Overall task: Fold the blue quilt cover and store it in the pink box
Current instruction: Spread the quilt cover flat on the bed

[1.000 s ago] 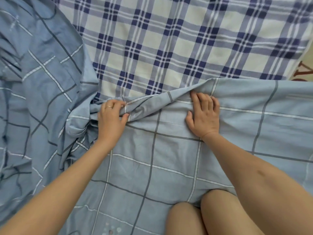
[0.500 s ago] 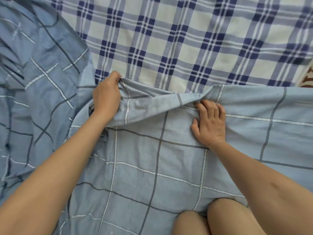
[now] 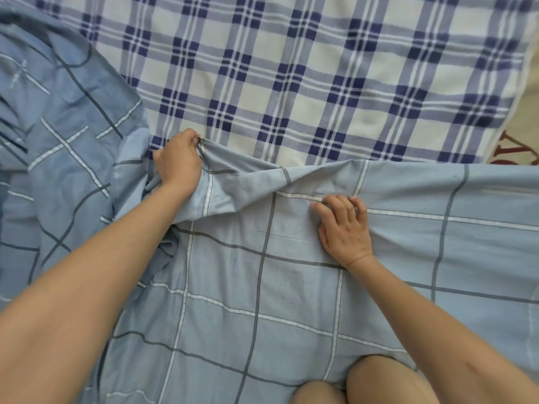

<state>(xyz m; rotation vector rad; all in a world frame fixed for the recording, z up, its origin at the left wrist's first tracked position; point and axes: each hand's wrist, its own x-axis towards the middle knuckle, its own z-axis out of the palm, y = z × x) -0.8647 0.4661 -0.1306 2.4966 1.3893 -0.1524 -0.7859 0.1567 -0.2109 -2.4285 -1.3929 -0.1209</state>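
Note:
The blue quilt cover (image 3: 291,287), light blue with grey and white grid lines, lies spread over the near half of the bed and bunches up at the left (image 3: 58,141). My left hand (image 3: 178,161) grips a gathered fold of its far edge, knuckles up, and the cloth stretches from it toward the right. My right hand (image 3: 344,225) rests on the cover just behind that edge, palm down, fingertips bent onto a white stripe. The pink box is not in view.
A white bed sheet with dark blue checks (image 3: 306,77) covers the far part of the bed. At the right edge shows a beige surface with red lettering (image 3: 522,147). My bare knees (image 3: 364,383) sit at the bottom of the view.
My left hand has carried the gathered edge away from me and to the left, pulling the fold taut. My right hand has stayed pressed on the cover and its fingers have curled slightly.

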